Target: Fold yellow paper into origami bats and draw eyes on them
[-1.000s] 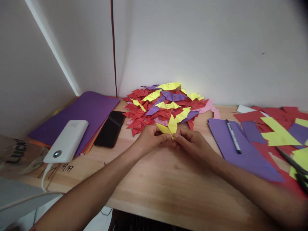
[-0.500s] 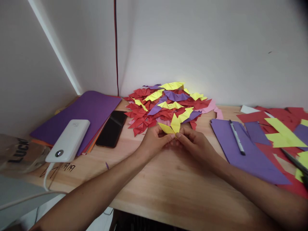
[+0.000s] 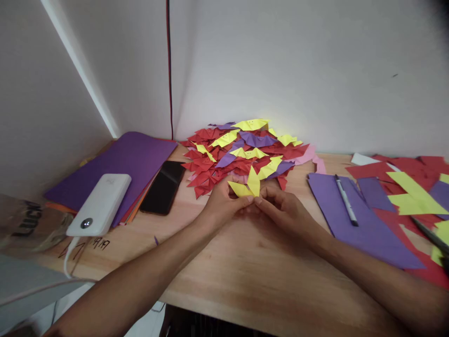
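Observation:
A folded piece of yellow paper (image 3: 253, 181) with two pointed flaps, one upright and one leaning left, is pinched between both hands above the wooden table (image 3: 238, 276). My left hand (image 3: 223, 202) grips its lower left part, thumb in front. From the other side my right hand (image 3: 282, 206) pinches the lower right, its thumb close to the left thumb tip. The fingers behind the paper are partly hidden. Just beyond the hands lies a heap of folded paper bats (image 3: 206, 164) in red, yellow, purple and pink, several with small drawn faces.
At left, a white power bank (image 3: 101, 206) with a cable rests on purple paper sheets (image 3: 126, 154), beside a black phone (image 3: 164, 187). To the right lie a marker (image 3: 345, 199) on purple paper (image 3: 372, 243), coloured scraps (image 3: 414, 192) and partly visible scissors (image 3: 430, 234). A wall stands behind.
The yellow paper has turned slightly in my fingers, and its flaps have shifted a little left. Both hands keep their pinch in nearly the same place.

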The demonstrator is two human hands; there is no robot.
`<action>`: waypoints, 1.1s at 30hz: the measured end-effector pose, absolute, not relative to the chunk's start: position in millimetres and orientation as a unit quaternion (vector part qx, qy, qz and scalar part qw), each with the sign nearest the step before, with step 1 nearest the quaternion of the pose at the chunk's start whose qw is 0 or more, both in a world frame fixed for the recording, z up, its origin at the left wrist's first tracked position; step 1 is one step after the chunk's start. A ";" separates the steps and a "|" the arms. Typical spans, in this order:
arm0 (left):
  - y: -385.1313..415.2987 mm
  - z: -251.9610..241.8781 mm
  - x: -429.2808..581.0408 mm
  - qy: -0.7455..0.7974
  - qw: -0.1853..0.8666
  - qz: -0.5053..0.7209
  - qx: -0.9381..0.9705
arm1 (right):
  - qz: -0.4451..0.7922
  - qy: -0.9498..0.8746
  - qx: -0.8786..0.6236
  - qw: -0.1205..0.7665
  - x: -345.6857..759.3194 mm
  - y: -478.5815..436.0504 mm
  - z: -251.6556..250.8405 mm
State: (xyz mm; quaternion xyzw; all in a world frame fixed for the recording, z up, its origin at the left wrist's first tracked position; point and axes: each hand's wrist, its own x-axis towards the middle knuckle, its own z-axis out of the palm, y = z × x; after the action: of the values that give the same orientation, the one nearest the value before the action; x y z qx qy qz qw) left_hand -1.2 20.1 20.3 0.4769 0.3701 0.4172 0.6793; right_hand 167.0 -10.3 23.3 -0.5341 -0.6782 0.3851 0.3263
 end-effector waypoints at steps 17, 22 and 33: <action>24.1 22.4 -5.3 0.359 0.669 0.406 0.508 | 0.407 -0.655 -0.531 0.351 168.9 -8.3 23.6; 29.5 23.2 -10.9 0.374 0.702 0.335 0.505 | 0.390 -0.673 -0.515 0.360 168.5 -8.8 23.1; 23.9 24.6 -8.8 0.399 0.650 0.376 0.527 | 0.419 -0.708 -0.479 0.307 165.3 -13.8 27.6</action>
State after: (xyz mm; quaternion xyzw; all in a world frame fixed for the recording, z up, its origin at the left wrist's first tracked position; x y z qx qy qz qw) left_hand -8.8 23.9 24.6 0.5265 0.3986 0.3764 0.6498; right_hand 165.3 -13.8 27.6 -0.4787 -0.7080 0.4188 0.3069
